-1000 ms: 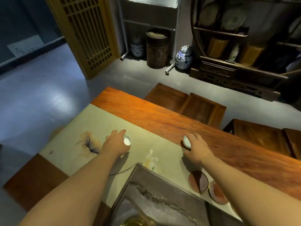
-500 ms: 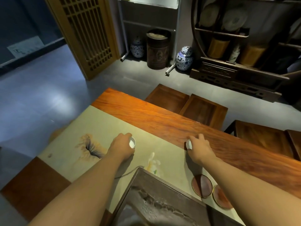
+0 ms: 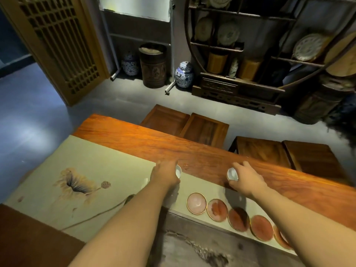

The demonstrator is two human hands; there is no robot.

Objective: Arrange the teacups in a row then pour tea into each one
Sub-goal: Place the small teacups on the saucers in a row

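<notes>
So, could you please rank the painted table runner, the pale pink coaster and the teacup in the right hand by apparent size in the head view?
1. Painted table runner, by far the largest.
2. Pale pink coaster.
3. Teacup in the right hand, smallest, though partly hidden by fingers.

Two bare forearms and hands, nothing worn

Both arms show uncovered from the bottom edge of the head view up to the fingers: no sleeve, cuff, watch, bracelet or glove shows anywhere along them. The left hand (image 3: 165, 176) and the right hand (image 3: 247, 180) carry no visible rings, and the fingers (image 3: 238, 165) are bare, too soft with blur to make out the nails. Each forearm looks broad near the camera and tapers toward the wrist, a stretch the wide-angle lens exaggerates.
</notes>
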